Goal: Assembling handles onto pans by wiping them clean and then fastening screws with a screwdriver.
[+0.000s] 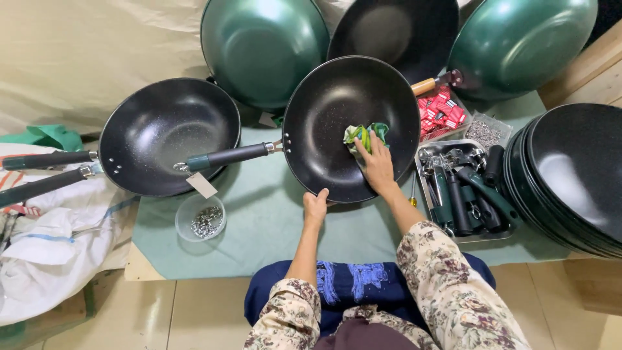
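Wok (pixel 337 110) under right hand (pixel 376 165): black, speckled, dark green handle. Cloth (pixel 364 134) beneath right fingers: green, yellow, white. Second wok (pixel 165 136) left of left hand (pixel 315 206): black, speckled; white tag (pixel 202 185). Mat (pixel 259 240) below hands: pale green. Woks (pixel 262 45) beyond hands: glossy dark green. Small parts (pixel 440 111) right of right hand: red. Sleeves (pixel 447 285): cream, brown floral.

Wok (pixel 337 116): dark speckled nonstick, semi-gloss. Rag (pixel 365 136): soft green cloth. Upturned woks (pixel 262 48): glossy green enamel. Table cover (pixel 259 227): matt cloth.
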